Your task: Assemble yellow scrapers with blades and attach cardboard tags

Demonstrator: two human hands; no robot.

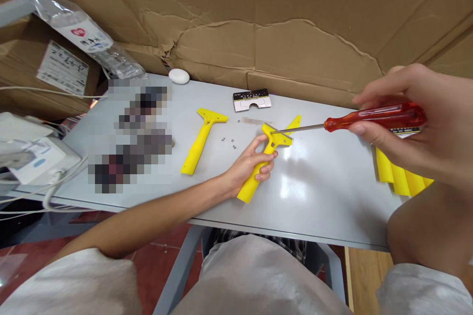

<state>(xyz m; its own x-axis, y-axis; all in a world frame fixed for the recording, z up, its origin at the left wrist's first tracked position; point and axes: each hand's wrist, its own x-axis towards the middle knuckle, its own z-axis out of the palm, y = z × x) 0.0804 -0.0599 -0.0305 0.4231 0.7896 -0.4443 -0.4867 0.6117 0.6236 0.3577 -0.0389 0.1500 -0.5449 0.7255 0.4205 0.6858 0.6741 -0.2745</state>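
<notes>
The yellow T-shaped plastic scraper (251, 184) lay in the left hand (242, 172), above the desk (318, 202), its wide head just beyond the fingers and its handle slanting back past the palm; the left fingers were curled closed around the handle just below the head; a narrow yellow piece (296, 123) showed behind the head, beyond those fingers. The right hand (439, 118) had its fingers wrapped around the translucent red handle of a screwdriver (373, 115), thumb along the near side; the metal shaft ran from these fingers to the scraper's head, its tip at the head's left part.

Beyond the left fingertips lay a thin silver metal strip (254, 122); left of those fingers were small silver screws (234, 147); farther left lay a second yellow T-shaped plastic scraper (199, 145), well apart from both hands; beyond the left fingers sat a black-and-white flat card pack (252, 102) with a notched edge; farther off to their left was a smooth white oval object (179, 76); a row of overlapping yellow plastic pieces (401, 179) lay beneath the right hand, partly hidden by it; brown cardboard (281, 0) rose behind everything.
</notes>
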